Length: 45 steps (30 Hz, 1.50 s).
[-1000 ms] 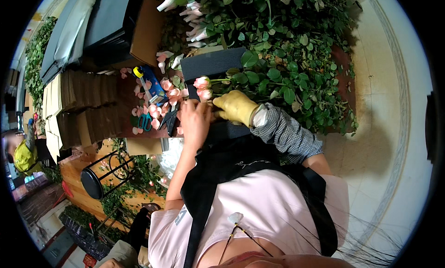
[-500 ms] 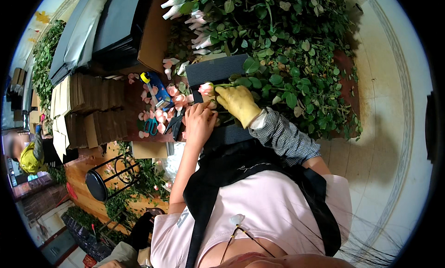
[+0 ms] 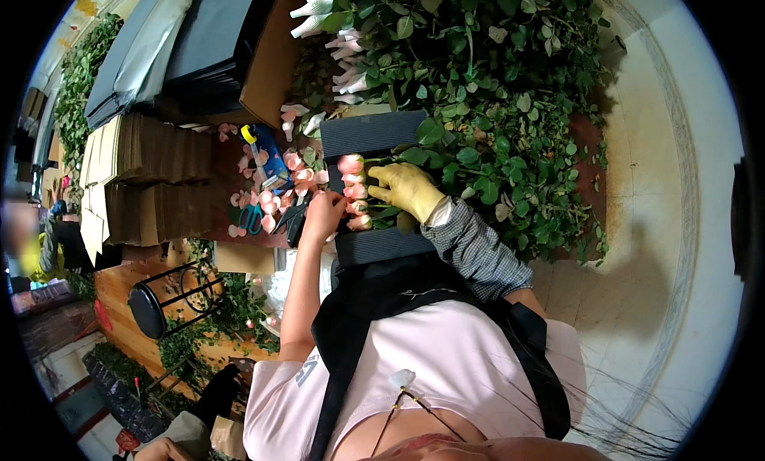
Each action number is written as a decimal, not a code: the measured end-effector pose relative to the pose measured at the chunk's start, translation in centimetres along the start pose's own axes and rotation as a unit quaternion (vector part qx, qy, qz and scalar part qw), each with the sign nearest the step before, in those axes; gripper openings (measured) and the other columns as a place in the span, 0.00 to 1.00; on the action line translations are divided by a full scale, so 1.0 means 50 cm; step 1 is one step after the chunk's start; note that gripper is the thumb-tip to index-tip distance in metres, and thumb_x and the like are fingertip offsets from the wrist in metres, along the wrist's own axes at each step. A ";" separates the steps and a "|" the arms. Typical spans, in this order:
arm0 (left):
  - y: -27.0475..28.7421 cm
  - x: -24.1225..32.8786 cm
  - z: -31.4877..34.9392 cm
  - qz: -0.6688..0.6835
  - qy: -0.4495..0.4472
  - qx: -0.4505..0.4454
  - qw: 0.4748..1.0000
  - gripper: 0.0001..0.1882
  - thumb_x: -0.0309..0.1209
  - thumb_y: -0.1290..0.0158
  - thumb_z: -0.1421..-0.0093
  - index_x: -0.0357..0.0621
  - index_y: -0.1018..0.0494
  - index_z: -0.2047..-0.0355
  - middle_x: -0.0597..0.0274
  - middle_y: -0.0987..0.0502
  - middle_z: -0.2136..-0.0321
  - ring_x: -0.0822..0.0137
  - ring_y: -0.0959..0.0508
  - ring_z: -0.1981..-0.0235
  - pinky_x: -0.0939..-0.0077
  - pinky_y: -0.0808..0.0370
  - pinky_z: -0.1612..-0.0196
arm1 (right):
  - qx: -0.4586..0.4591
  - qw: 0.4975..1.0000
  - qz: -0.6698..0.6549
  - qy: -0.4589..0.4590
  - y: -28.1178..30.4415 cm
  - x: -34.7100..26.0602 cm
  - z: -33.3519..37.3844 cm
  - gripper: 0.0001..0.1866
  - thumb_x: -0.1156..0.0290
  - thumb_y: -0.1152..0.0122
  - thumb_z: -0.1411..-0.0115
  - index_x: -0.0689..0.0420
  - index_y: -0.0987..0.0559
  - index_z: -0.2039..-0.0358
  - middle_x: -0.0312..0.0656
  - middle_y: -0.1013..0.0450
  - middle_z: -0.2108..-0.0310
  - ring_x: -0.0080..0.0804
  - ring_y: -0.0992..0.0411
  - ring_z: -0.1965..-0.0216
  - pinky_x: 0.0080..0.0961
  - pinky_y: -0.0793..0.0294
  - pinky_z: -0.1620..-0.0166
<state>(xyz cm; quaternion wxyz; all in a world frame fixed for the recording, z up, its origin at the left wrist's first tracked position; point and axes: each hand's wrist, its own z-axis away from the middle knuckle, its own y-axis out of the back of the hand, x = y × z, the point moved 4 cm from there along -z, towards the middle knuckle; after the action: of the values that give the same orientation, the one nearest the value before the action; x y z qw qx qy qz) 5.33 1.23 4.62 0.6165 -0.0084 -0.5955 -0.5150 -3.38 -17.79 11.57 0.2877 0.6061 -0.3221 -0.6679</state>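
Note:
Several pink roses (image 3: pixel 355 192) lie in a row on a black corrugated sheet (image 3: pixel 374 126), blooms to the left and stems to the right. My bare left hand (image 3: pixel 323 215) is at the left side of the blooms, its fingers bunched with the tips against the petals; whatever they may pinch is hidden. My right hand (image 3: pixel 408 188), in a yellow glove, hovers over the stems. Its thumb and fingers are apart, with nothing visible held between them. Leafy rose stems (image 3: pixel 510 154) heap up to the right of the sheet.
Loose pink petals (image 3: pixel 301 174), teal-handled scissors (image 3: pixel 250 218) and a yellow-and-blue tool (image 3: pixel 256 146) lie left of the sheet. Folded cardboard (image 3: pixel 147 182) and black sheets (image 3: pixel 203 51) are stacked further left. White net-wrapped blooms (image 3: pixel 312 19) lie at the far side. A black stool (image 3: pixel 147 309) stands below.
My left hand has drawn back leftward off the blooms, uncovering the row of roses. My gloved right hand has loosened from the top rose, its fingers now apart. The view has shifted slightly.

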 end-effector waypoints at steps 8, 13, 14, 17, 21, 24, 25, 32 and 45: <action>-0.002 0.012 0.003 0.033 -0.049 -0.001 0.998 0.11 0.31 0.45 0.37 0.33 0.24 0.62 0.47 0.21 0.71 0.59 0.20 0.68 0.66 0.27 0.65 | -0.025 0.999 -0.027 -0.031 0.003 -0.006 -0.002 0.14 0.60 0.36 0.41 0.57 0.25 0.63 0.44 0.22 0.74 0.46 0.24 0.70 0.42 0.26 0.66; -0.007 0.005 0.021 -0.002 -0.076 0.066 0.995 0.09 0.30 0.47 0.35 0.35 0.23 0.62 0.46 0.22 0.70 0.51 0.19 0.66 0.61 0.25 0.62 | -0.022 0.998 0.057 -0.034 -0.015 -0.009 -0.009 0.17 0.56 0.37 0.40 0.58 0.24 0.62 0.44 0.21 0.71 0.47 0.23 0.67 0.42 0.25 0.63; -0.003 0.010 0.022 -0.042 -0.090 0.087 0.991 0.09 0.30 0.48 0.34 0.36 0.23 0.61 0.46 0.22 0.71 0.50 0.19 0.66 0.60 0.25 0.61 | -0.038 0.995 0.085 -0.044 -0.025 -0.005 -0.013 0.17 0.56 0.37 0.40 0.57 0.24 0.62 0.44 0.21 0.71 0.48 0.22 0.67 0.43 0.24 0.62; 0.047 0.037 0.014 0.099 0.018 0.107 0.989 0.11 0.33 0.47 0.34 0.37 0.20 0.62 0.49 0.21 0.67 0.51 0.20 0.64 0.61 0.25 0.58 | -0.041 0.985 0.159 -0.044 -0.035 -0.012 -0.017 0.18 0.55 0.38 0.40 0.57 0.24 0.62 0.45 0.20 0.69 0.47 0.22 0.64 0.43 0.24 0.60; 0.028 0.040 -0.028 -0.005 -0.065 0.190 0.980 0.21 0.43 0.37 0.42 0.40 0.20 0.55 0.41 0.25 0.58 0.42 0.26 0.53 0.56 0.28 0.48 | -0.069 0.978 0.186 -0.062 -0.039 -0.023 -0.028 0.18 0.55 0.39 0.39 0.57 0.23 0.60 0.47 0.20 0.68 0.46 0.21 0.62 0.43 0.23 0.58; -0.050 -0.029 -0.090 0.074 -0.035 0.117 0.990 0.26 0.43 0.34 0.44 0.40 0.22 0.51 0.44 0.24 0.58 0.49 0.24 0.55 0.62 0.27 0.48 | -0.047 0.981 0.182 -0.049 -0.029 -0.024 -0.015 0.17 0.56 0.40 0.38 0.57 0.21 0.58 0.48 0.20 0.66 0.46 0.21 0.63 0.42 0.23 0.58; -0.052 -0.028 -0.088 0.110 -0.045 0.098 0.988 0.24 0.41 0.35 0.42 0.37 0.23 0.51 0.50 0.21 0.63 0.53 0.21 0.58 0.65 0.26 0.51 | -0.042 0.982 0.177 -0.041 -0.022 -0.033 -0.012 0.17 0.57 0.40 0.38 0.56 0.21 0.57 0.48 0.19 0.65 0.46 0.21 0.63 0.42 0.22 0.58; -0.040 -0.007 -0.047 0.163 0.000 0.063 0.985 0.27 0.38 0.34 0.41 0.38 0.25 0.46 0.47 0.38 0.42 0.59 0.26 0.46 0.69 0.26 0.46 | 0.055 0.951 -0.293 -0.082 0.066 -0.063 -0.004 0.15 0.69 0.41 0.33 0.53 0.20 0.47 0.36 0.18 0.57 0.26 0.22 0.60 0.23 0.23 0.55; -0.044 0.003 -0.037 0.072 -0.043 0.147 0.986 0.24 0.41 0.36 0.41 0.37 0.22 0.50 0.42 0.31 0.44 0.50 0.30 0.41 0.60 0.34 0.38 | 0.073 0.954 0.291 0.005 -0.042 -0.039 -0.055 0.14 0.61 0.35 0.44 0.50 0.24 0.58 0.40 0.21 0.71 0.40 0.20 0.68 0.37 0.23 0.67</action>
<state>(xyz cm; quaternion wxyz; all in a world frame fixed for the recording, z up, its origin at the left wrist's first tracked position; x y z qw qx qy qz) 5.22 -1.01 2.87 0.6204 0.0173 -0.6886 -0.3750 -0.44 -15.18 10.97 0.4263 0.5086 -0.5310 -0.5269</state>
